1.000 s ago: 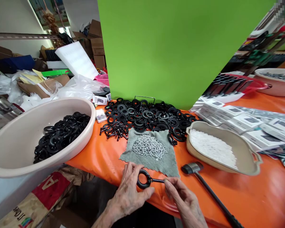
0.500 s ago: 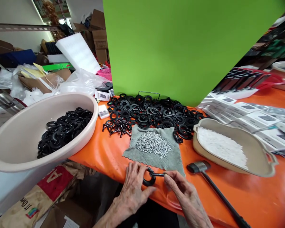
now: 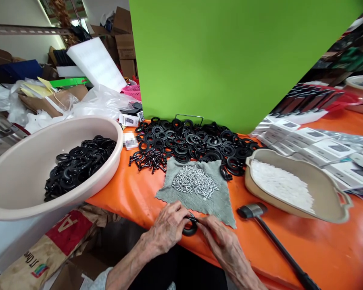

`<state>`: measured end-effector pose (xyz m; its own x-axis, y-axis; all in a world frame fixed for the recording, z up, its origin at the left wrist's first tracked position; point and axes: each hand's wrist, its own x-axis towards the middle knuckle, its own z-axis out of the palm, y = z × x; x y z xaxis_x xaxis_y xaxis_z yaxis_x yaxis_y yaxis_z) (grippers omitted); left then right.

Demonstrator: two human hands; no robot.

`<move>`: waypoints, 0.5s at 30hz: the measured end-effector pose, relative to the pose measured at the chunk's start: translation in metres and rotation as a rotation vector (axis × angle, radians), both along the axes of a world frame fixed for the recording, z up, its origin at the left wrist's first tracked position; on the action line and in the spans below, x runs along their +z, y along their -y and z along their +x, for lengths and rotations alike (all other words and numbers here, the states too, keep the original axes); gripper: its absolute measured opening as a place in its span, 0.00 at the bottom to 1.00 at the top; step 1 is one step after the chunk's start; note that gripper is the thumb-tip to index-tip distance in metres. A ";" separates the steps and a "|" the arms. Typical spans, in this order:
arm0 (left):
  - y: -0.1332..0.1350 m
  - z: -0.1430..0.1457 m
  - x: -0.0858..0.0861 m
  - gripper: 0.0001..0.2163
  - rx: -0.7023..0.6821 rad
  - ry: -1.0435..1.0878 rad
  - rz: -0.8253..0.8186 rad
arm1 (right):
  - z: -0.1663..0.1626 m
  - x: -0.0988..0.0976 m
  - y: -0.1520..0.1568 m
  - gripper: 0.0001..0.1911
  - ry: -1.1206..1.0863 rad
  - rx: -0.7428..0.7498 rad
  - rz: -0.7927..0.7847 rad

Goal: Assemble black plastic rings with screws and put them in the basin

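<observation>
Near the table's front edge, my left hand (image 3: 169,225) pinches a black ring (image 3: 190,230) from its left side and top. My right hand (image 3: 220,238) is closed at the ring's right side, its fingertips on a small black pin that is now mostly hidden by the fingers. Just beyond my hands lies a grey-green cloth (image 3: 213,205) bearing a heap of small silver pins (image 3: 195,182). Behind the cloth spreads a pile of black rings (image 3: 181,139), with a cluster of black pins (image 3: 149,160) at its left.
A mallet (image 3: 254,210) lies right of my hands, handle towards me. Farther right stands a beige tray (image 3: 329,201) of white pieces (image 3: 281,183). A large pale basin (image 3: 15,177) with black rings is at left. A green panel (image 3: 224,60) rises behind; small white boxes (image 3: 311,141) are stacked right.
My right hand has moved left against the ring, and the black pin that showed between them is mostly covered. My left fingers have curled closer around the ring.
</observation>
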<state>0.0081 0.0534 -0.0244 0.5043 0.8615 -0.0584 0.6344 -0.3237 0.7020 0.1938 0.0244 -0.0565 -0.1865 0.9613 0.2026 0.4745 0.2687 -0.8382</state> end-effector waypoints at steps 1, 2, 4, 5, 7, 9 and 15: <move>0.000 0.000 -0.001 0.09 -0.010 -0.022 0.014 | 0.000 -0.002 0.001 0.09 0.023 0.006 0.024; 0.000 0.000 -0.001 0.09 -0.016 -0.036 0.021 | 0.000 -0.004 0.003 0.09 0.043 0.012 0.047; 0.000 0.001 -0.001 0.08 -0.021 -0.052 0.027 | -0.001 -0.006 0.005 0.12 0.079 0.027 0.090; 0.001 0.001 -0.001 0.08 -0.023 -0.056 0.025 | -0.001 -0.007 0.006 0.13 0.096 0.037 0.109; 0.001 0.000 -0.001 0.08 -0.029 -0.058 0.015 | -0.001 -0.007 0.007 0.14 0.131 0.056 0.136; 0.001 0.000 -0.001 0.09 -0.038 -0.044 0.004 | -0.002 -0.006 0.008 0.13 0.170 0.068 0.145; -0.002 -0.002 -0.002 0.09 -0.043 0.017 -0.035 | 0.009 0.002 0.017 0.15 0.270 0.062 0.154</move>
<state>0.0064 0.0553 -0.0268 0.5422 0.8365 -0.0791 0.6084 -0.3259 0.7237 0.2025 0.0077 -0.0549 -0.3105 0.9085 0.2797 0.6532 0.4177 -0.6316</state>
